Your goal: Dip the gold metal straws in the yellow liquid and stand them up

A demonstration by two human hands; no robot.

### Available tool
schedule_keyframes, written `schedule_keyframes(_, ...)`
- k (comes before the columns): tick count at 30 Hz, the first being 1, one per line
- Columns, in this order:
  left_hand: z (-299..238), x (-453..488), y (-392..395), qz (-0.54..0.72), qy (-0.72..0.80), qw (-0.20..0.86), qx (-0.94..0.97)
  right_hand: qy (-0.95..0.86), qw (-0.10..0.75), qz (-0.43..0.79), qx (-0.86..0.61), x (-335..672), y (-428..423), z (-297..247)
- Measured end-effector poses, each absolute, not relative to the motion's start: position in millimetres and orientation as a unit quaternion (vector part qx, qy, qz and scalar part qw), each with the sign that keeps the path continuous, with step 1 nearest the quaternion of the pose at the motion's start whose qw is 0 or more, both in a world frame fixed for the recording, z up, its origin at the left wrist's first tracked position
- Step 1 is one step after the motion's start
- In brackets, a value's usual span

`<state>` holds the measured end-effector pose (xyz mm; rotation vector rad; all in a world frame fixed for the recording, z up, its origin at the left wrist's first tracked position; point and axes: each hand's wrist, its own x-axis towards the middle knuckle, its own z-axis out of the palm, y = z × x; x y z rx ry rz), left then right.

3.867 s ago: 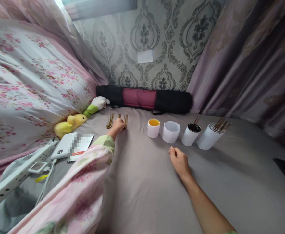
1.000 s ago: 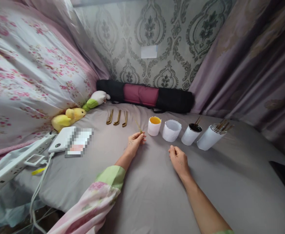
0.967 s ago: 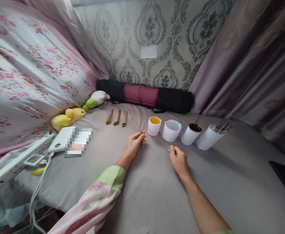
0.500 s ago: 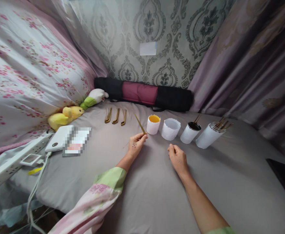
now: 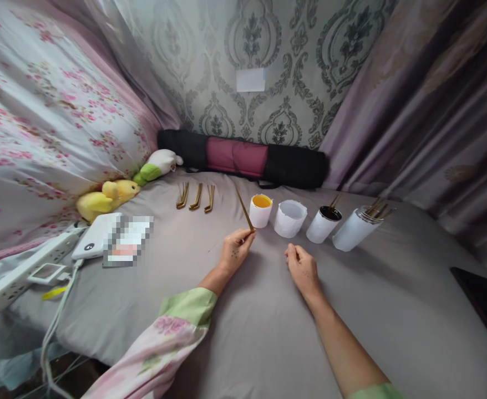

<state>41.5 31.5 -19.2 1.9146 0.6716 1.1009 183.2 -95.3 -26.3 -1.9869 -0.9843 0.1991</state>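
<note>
My left hand (image 5: 236, 250) pinches a thin gold-brown stick (image 5: 244, 207) near its lower end; the stick leans up and to the left. Just beyond stands a white-wrapped cup with a yellow inside (image 5: 261, 214). My right hand (image 5: 302, 267) is closed, thumb against the curled fingers, and whatever may be in it is hidden. In front of it sits a wider white tub (image 5: 290, 220). Further right are a white-wrapped can (image 5: 320, 228) with a few thin sticks and a tilted-looking taller jar (image 5: 354, 233) holding several sticks.
Three small bundles of bent gold-brown sticks (image 5: 196, 198) lie at the back left. Plush toys (image 5: 110, 197), a white power bank (image 5: 97, 236) and a power strip (image 5: 27, 274) are at the left. A black and maroon roll bag (image 5: 243, 157) lies along the wall. A dark flat device (image 5: 480, 302) rests far right.
My left hand has moved slightly right, and the stick in it stands a little more upright. My right hand stays closed in nearly the same place. The view has shifted slightly.
</note>
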Motion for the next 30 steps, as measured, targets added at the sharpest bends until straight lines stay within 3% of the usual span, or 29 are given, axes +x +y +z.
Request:
schedule_keyframes(15, -25.4, 44.1, 25.9, 0.418, 0.222, 0.348, 0.809, -0.386, 0.487, 0.119, -0.774, 182.3, -96.9, -24.5)
schedule_keyframes(30, -27.8, 42.2, 24.9, 0.37, 0.172, 0.18, 0.895, -0.389, 0.537, 0.115, -0.74, 178.2, -97.6, -22.3)
